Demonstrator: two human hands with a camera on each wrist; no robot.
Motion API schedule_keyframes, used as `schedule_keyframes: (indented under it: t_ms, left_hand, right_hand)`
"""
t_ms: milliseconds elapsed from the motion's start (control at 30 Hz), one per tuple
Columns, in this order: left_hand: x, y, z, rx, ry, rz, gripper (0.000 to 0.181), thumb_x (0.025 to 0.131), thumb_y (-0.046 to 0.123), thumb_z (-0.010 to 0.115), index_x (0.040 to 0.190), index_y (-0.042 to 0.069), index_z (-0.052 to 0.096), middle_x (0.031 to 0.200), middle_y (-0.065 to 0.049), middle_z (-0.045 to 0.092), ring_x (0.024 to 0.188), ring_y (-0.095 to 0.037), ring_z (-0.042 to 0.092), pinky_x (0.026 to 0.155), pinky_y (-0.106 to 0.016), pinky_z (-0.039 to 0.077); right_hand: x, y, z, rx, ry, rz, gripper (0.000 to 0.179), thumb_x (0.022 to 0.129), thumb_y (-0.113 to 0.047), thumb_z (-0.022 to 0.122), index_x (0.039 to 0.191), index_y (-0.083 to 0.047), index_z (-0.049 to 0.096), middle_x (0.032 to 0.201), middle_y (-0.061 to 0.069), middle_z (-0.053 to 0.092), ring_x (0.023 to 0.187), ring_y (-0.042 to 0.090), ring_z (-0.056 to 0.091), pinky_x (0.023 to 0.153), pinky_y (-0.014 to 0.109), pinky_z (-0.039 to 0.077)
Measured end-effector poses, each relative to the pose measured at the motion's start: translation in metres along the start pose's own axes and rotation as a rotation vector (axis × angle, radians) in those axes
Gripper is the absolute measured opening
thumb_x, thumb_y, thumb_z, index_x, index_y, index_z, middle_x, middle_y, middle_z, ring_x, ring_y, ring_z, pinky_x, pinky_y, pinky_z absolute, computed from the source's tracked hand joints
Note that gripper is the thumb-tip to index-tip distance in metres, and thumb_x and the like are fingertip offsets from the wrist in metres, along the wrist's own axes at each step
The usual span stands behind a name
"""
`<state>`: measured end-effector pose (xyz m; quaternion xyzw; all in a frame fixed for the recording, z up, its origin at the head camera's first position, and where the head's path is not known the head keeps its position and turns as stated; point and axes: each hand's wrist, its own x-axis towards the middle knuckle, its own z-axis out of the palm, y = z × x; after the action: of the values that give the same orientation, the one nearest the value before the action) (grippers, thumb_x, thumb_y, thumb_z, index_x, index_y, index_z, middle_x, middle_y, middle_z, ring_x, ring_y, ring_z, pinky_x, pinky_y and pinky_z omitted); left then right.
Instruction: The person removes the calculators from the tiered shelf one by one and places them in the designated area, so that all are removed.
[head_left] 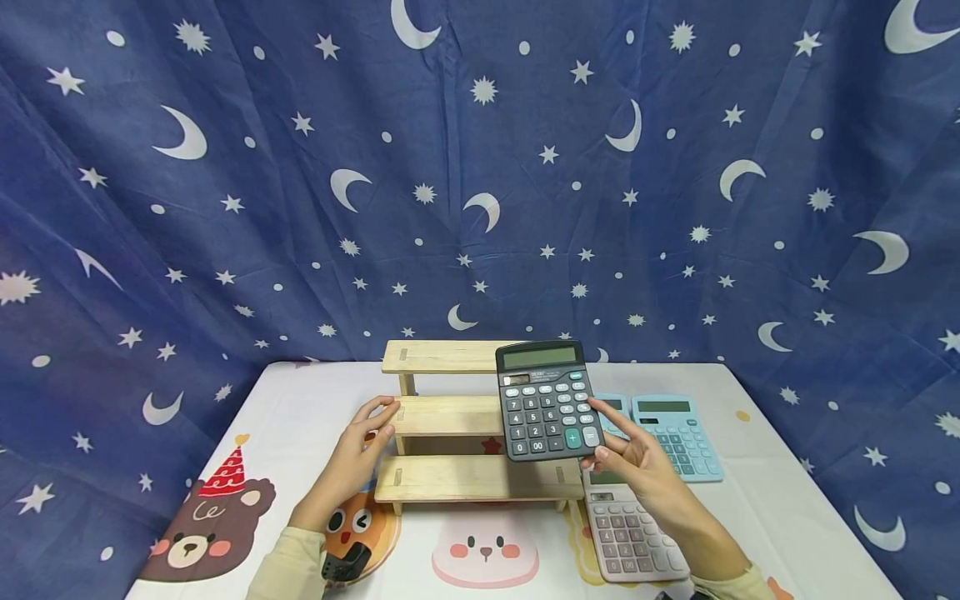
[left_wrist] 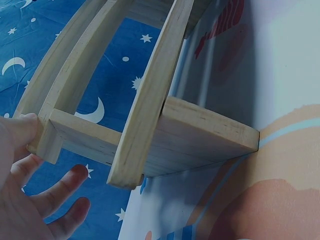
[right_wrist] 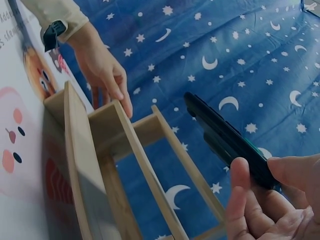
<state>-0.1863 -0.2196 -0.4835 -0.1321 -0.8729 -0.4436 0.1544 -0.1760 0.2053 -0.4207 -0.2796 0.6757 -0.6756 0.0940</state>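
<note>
A black calculator (head_left: 543, 408) is held up by my right hand (head_left: 648, 471), thumb and fingers pinching its lower right edge. It overlaps the right part of a three-tier wooden shelf (head_left: 480, 479) in the head view. Seen edge-on in the right wrist view, the black calculator (right_wrist: 227, 137) is tilted in the air beside the shelf. My left hand (head_left: 352, 454) pinches the left end of the shelf's middle board (head_left: 442, 417). In the left wrist view, the left hand's thumb and index finger (left_wrist: 27, 170) are at that board's end, the other fingers spread below.
On the table right of the shelf lie a blue calculator (head_left: 678, 437), a second blue calculator (head_left: 611, 403) partly hidden, and a pale pink calculator (head_left: 633, 533). A white cloth with cartoon animals covers the table (head_left: 780, 500). A dark blue star-and-moon curtain (head_left: 480, 167) hangs behind.
</note>
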Motion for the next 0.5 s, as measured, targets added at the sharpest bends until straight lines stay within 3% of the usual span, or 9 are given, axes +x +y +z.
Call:
schedule_keyframes:
  t_ms: [500]
  left_hand:
    - [0.001,-0.004,-0.001,-0.008,-0.014,-0.009,0.043,0.107,0.016,0.05,0.144,-0.005,0.051,0.154,-0.019,0.044,0.136,-0.045,0.05,0.097,-0.057,0.052]
  right_hand:
    - [-0.015,0.007,-0.009,-0.021,0.0,0.054,0.066,0.104,0.001,0.046,0.162,-0.004,0.015,0.127,-0.006,0.072,0.095,0.01,0.073,0.088,0.028,0.057]
